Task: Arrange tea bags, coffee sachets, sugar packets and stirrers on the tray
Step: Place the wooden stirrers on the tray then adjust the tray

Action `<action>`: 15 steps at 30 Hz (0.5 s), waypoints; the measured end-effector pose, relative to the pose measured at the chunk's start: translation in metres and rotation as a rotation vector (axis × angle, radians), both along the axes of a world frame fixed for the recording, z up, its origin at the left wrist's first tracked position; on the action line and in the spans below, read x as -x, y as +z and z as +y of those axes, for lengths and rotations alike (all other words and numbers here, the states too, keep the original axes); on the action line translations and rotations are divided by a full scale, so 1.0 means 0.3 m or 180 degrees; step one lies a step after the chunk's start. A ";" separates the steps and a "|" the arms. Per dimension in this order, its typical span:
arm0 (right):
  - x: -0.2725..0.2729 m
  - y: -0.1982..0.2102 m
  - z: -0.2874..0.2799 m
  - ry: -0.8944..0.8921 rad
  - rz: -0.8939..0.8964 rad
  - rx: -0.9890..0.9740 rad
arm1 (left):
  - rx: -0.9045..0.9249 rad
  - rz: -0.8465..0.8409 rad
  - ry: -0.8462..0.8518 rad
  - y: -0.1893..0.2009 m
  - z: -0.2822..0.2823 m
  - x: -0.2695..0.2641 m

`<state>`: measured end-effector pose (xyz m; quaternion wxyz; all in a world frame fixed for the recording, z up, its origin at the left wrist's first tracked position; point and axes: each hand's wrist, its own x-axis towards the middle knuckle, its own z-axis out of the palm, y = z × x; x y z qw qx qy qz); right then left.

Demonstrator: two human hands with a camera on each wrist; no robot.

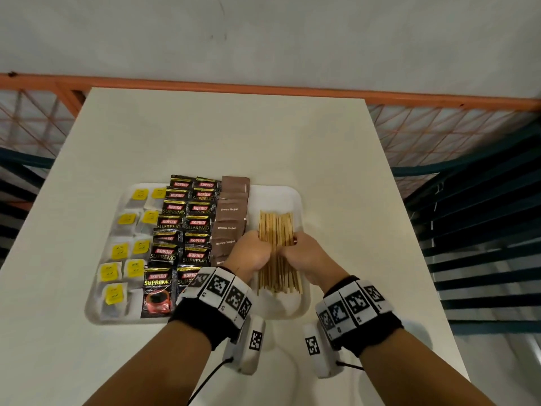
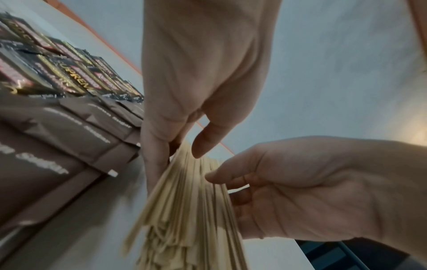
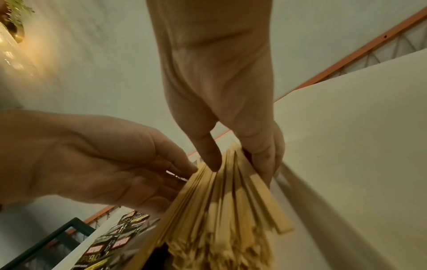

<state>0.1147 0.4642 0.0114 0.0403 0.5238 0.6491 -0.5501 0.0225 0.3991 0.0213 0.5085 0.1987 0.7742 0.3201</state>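
A bundle of wooden stirrers lies lengthwise in the right part of the white tray. My left hand grips its left side and my right hand its right side, thumbs on top. In the left wrist view my left hand pinches the stirrers. The right wrist view shows my right hand doing the same on the stirrers. Left of them lie a column of brown sugar packets, two columns of black coffee sachets, and yellow-tagged tea bags.
The tray sits on a white table, near its front edge. An orange rail runs behind the table's far edge, and dark slatted frames stand to the right.
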 end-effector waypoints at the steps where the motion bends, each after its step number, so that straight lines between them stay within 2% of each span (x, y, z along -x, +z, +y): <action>1: 0.002 0.006 0.003 0.0000 -0.0075 -0.0063 | -0.0003 0.0081 -0.0008 0.000 -0.002 0.002; 4: 0.001 0.020 0.015 0.0085 -0.0180 -0.0283 | -0.0026 0.0286 0.0031 0.002 -0.007 0.010; 9: -0.021 0.053 0.013 0.0160 -0.0235 -0.0501 | -0.0158 0.0316 -0.0003 0.005 -0.012 0.016; 15: -0.049 0.028 0.016 0.0607 -0.0438 -0.0999 | 0.0019 0.0685 -0.0363 -0.005 -0.029 0.018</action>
